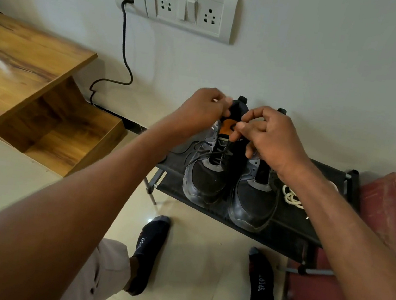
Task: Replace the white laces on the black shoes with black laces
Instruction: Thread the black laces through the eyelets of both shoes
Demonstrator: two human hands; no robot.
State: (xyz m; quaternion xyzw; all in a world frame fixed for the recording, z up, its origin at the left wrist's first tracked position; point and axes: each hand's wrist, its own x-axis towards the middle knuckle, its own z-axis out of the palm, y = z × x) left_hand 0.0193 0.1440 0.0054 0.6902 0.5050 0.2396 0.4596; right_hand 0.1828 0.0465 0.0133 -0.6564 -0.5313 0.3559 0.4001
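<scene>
Two black shoes stand side by side on a low black rack, toes toward me. The left shoe has a black lace threaded through its eyelets, with loose ends trailing left. My left hand grips the top of that shoe near its tongue, fingers curled. My right hand pinches the black lace close to the orange tongue patch. The right shoe shows no lace; my right wrist hides its upper part. A bundle of white laces lies on the rack, right of the shoes.
A white wall with a socket panel and a hanging black cable is behind the rack. A wooden shelf unit stands at left, a red box at right. My socked feet rest on the tiled floor.
</scene>
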